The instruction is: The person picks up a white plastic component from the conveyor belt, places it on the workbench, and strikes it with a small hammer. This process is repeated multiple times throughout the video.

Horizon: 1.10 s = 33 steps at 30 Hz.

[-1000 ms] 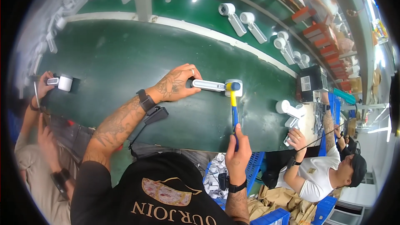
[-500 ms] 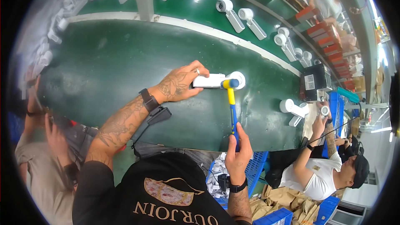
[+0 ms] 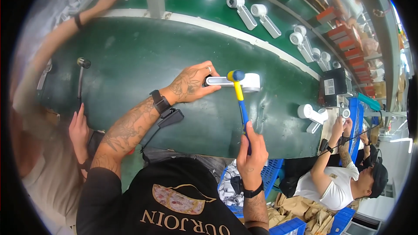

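On the green tabletop, a white handheld fan (image 3: pixel 252 83) lies on its edge, its round head to the right. My left hand (image 3: pixel 190 82) closes its fingers and thumb around the end of the fan's handle. My right hand (image 3: pixel 253 153) grips the lower handle of a small hammer (image 3: pixel 243 109) with a blue-and-yellow shaft. The hammer's yellow and dark blue head (image 3: pixel 235 76) is over the fan, where handle meets round head; I cannot tell if it touches.
Several white fans (image 3: pixel 266 21) lie beyond the pale ledge (image 3: pixel 217 25). Another fan (image 3: pixel 311 114) sits right, near a black box (image 3: pixel 335 87). A co-worker at left holds a dark hammer (image 3: pixel 80 78) and reaches across the table; a co-worker at right handles a white part (image 3: pixel 345 113).
The white fan has been turned from flat onto its edge in my left hand. My hammer's head has risen slightly and shifted left. The left co-worker's arm now stretches toward the far fans.
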Each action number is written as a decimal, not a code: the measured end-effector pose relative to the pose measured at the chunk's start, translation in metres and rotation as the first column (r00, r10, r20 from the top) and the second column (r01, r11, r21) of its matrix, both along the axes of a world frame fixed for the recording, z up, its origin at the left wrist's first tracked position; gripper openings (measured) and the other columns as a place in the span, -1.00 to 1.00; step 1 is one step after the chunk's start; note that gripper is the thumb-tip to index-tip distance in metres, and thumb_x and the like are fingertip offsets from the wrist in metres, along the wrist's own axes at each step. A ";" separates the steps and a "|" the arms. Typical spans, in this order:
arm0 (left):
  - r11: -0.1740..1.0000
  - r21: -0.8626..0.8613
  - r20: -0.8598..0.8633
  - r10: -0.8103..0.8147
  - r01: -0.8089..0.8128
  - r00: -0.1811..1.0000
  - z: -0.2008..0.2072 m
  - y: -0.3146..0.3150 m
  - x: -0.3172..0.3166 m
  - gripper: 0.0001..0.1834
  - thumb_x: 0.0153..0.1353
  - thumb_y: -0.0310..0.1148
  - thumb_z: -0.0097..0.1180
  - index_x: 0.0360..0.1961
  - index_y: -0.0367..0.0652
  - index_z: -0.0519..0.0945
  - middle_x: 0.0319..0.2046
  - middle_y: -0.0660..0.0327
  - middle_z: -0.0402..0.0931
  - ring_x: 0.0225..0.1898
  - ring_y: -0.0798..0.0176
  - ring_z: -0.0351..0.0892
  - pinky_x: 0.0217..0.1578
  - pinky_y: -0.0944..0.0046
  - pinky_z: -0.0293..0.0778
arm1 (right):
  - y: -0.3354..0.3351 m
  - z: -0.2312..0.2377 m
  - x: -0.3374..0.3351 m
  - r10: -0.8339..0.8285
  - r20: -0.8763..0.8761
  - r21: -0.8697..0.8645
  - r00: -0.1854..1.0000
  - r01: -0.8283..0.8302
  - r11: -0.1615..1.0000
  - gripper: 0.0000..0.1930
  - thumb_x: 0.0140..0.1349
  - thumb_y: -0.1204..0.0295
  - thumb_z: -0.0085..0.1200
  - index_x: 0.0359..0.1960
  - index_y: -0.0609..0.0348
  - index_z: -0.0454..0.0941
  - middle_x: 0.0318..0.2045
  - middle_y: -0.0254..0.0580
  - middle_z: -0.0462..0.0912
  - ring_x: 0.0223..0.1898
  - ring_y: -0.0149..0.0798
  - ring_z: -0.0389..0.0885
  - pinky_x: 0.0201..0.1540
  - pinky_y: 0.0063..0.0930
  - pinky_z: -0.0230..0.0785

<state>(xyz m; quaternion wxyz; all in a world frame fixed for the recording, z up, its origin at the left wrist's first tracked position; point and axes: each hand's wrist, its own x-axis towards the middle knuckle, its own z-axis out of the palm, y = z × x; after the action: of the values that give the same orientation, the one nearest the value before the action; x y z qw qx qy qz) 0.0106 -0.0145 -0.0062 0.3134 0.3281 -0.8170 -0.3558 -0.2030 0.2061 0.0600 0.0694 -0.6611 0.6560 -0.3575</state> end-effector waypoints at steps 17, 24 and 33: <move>1.000 0.017 -0.050 0.003 -0.002 0.999 -0.002 -0.006 0.002 -0.71 0.31 -0.25 0.52 -0.13 -0.18 0.70 -0.25 0.27 0.55 -0.43 0.32 0.53 -0.36 0.25 0.49 | -0.013 0.002 0.015 0.120 -0.128 0.181 0.984 -0.096 0.979 -0.52 0.39 0.72 0.22 0.35 0.22 0.66 -0.28 0.00 0.69 -0.38 -0.06 0.68 -0.31 -0.29 0.53; 0.923 0.062 -0.135 0.384 -0.379 0.913 -0.002 -0.008 0.003 -0.65 0.37 -0.25 0.49 0.02 -0.24 0.72 -0.27 0.30 0.70 -0.44 0.46 0.59 -0.37 0.32 0.50 | 0.000 -0.040 -0.022 -0.121 0.255 -0.023 0.959 0.131 0.991 -0.55 0.53 0.62 0.15 0.42 0.38 0.53 0.11 -0.03 0.76 -0.16 -0.41 0.69 -0.05 -0.53 0.56; 0.594 -0.155 -0.131 0.779 -0.789 0.613 -0.027 -0.187 0.037 -0.42 0.42 -0.13 0.43 0.25 -0.38 0.63 0.08 -0.02 0.67 -0.36 0.31 0.65 -0.23 0.24 0.58 | 0.009 -0.082 -0.014 -0.218 0.350 0.029 0.911 0.222 0.975 -0.52 0.51 0.63 0.17 0.43 0.39 0.52 -0.03 -0.12 0.75 -0.17 -0.41 0.69 -0.10 -0.54 0.55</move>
<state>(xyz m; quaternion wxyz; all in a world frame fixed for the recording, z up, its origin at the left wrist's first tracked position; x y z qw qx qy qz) 0.0472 -0.2018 -0.0327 0.4888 0.6120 -0.6124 -0.1072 -0.2174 0.2147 -0.0220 0.1408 -0.5088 0.7013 -0.4790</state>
